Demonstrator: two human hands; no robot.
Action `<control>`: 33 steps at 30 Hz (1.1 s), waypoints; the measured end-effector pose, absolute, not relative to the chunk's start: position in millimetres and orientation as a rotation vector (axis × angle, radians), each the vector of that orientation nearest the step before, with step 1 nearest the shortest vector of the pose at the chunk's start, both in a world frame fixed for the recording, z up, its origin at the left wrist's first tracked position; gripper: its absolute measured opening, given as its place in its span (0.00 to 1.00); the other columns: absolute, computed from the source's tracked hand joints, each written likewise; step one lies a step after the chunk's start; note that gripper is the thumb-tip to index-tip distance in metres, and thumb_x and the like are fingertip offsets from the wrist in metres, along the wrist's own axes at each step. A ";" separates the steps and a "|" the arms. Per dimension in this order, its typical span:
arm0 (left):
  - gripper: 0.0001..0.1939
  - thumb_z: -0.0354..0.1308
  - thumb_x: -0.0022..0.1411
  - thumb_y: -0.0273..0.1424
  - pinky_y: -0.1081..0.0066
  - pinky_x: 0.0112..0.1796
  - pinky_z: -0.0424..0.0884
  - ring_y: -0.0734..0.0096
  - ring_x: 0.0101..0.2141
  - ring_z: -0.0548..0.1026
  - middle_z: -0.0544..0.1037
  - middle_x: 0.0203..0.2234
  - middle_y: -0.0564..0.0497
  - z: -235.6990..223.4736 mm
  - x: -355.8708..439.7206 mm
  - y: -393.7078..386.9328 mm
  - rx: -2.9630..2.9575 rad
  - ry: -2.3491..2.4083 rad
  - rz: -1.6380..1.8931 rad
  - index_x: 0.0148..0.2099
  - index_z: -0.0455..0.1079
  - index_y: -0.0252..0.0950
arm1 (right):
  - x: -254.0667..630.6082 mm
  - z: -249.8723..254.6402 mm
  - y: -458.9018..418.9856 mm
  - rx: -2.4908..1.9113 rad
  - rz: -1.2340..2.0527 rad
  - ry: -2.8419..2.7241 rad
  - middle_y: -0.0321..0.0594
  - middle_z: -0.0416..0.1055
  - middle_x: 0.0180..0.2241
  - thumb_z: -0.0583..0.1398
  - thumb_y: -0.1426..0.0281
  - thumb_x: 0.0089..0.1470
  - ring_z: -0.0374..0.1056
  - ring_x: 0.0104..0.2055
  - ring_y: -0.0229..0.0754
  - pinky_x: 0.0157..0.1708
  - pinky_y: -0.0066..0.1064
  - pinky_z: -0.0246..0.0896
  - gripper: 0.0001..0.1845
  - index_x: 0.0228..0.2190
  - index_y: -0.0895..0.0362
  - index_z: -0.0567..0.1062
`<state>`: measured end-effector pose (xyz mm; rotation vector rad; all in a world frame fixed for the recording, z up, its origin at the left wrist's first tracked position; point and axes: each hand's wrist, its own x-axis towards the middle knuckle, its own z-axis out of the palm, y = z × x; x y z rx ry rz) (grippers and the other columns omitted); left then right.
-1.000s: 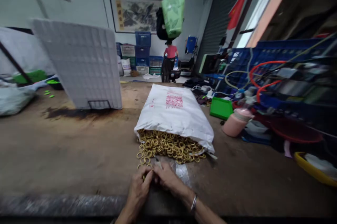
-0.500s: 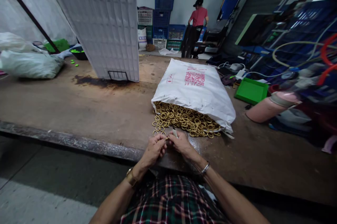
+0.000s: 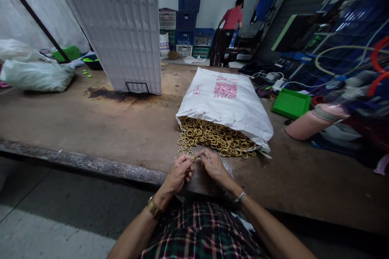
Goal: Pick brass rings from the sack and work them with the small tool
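My left hand (image 3: 181,171) is closed in a pinch on a gold ring (image 3: 193,159) close to the table's front edge. Just to its right, my right hand (image 3: 214,167) is closed around a small grey blade-like tool (image 3: 207,155), its fingertips close to the ring. What kind of tool it is stays unclear, as the fingers cover most of it. Beyond both hands, a heap of gold rings (image 3: 219,139) spills from the mouth of a white sack (image 3: 209,107) with red print. A few loose rings lie near my left fingertips.
A ribbed white panel (image 3: 121,28) stands upright on the wooden table (image 3: 75,125). To the right are a green tray (image 3: 291,103) and a pink bottle (image 3: 314,122). Plastic bags (image 3: 36,74) lie at the left. Another person (image 3: 233,19) stands at the back near stacked crates (image 3: 187,20).
My right hand has drawn slightly away to the right from my left hand, and its tool has turned. The person at the back has turned and leaned to the right.
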<state>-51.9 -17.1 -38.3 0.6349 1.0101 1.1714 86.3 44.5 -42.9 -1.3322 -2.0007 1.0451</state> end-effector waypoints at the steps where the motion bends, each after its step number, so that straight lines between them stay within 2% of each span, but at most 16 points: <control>1: 0.18 0.59 0.51 0.44 0.81 0.15 0.50 0.85 0.14 0.60 0.65 0.17 0.60 -38.4 -51.8 -17.0 0.638 1.009 1.181 0.31 0.59 0.35 | 87.9 -45.1 43.0 -1.324 0.994 -2.065 0.33 0.61 0.20 0.48 0.69 0.53 0.57 0.24 0.35 0.26 0.26 0.50 0.12 0.25 0.58 0.67; 5: 0.18 0.59 0.51 0.45 0.81 0.15 0.52 0.85 0.15 0.60 0.65 0.17 0.59 -39.8 -51.0 -16.4 0.677 1.037 1.181 0.32 0.60 0.35 | 89.5 -50.9 35.0 -1.295 0.851 -2.308 0.35 0.65 0.22 0.49 0.77 0.49 0.57 0.24 0.35 0.27 0.26 0.49 0.09 0.25 0.58 0.67; 7: 0.19 0.58 0.51 0.45 0.81 0.16 0.53 0.85 0.15 0.59 0.65 0.17 0.59 -40.7 -50.5 -16.6 0.707 1.058 1.181 0.31 0.60 0.35 | 88.4 -50.9 32.7 -1.308 0.809 -2.376 0.36 0.67 0.23 0.49 0.80 0.45 0.59 0.25 0.35 0.28 0.25 0.50 0.11 0.27 0.58 0.68; 18: 0.19 0.55 0.53 0.48 0.81 0.17 0.56 0.84 0.15 0.60 0.65 0.18 0.59 -45.5 -48.7 -17.3 0.850 1.168 1.151 0.31 0.61 0.35 | 89.7 -47.6 32.0 -1.304 0.696 -2.520 0.38 0.70 0.26 0.50 0.80 0.42 0.62 0.28 0.37 0.30 0.27 0.50 0.15 0.33 0.58 0.69; 23: 0.19 0.54 0.54 0.48 0.81 0.17 0.56 0.83 0.15 0.61 0.65 0.17 0.58 -47.4 -51.1 -17.2 0.914 1.186 1.131 0.31 0.61 0.35 | 88.9 -45.9 30.9 -1.307 0.742 -2.579 0.40 0.72 0.28 0.50 0.80 0.43 0.64 0.29 0.38 0.29 0.27 0.49 0.15 0.34 0.58 0.70; 27: 0.19 0.54 0.54 0.47 0.81 0.17 0.55 0.84 0.15 0.61 0.65 0.17 0.59 -42.5 -52.7 -24.4 0.883 1.153 1.102 0.30 0.60 0.35 | 87.0 -47.2 37.1 -1.409 0.626 -2.638 0.43 0.73 0.28 0.50 0.80 0.45 0.65 0.28 0.39 0.27 0.28 0.46 0.17 0.38 0.59 0.70; 33: 0.19 0.59 0.52 0.45 0.81 0.15 0.53 0.84 0.14 0.59 0.64 0.18 0.59 -33.1 -52.0 -35.8 0.602 0.901 1.152 0.30 0.58 0.36 | 77.6 -49.6 55.7 -1.575 0.445 -2.557 0.42 0.71 0.28 0.50 0.74 0.53 0.64 0.26 0.37 0.26 0.29 0.43 0.09 0.34 0.58 0.69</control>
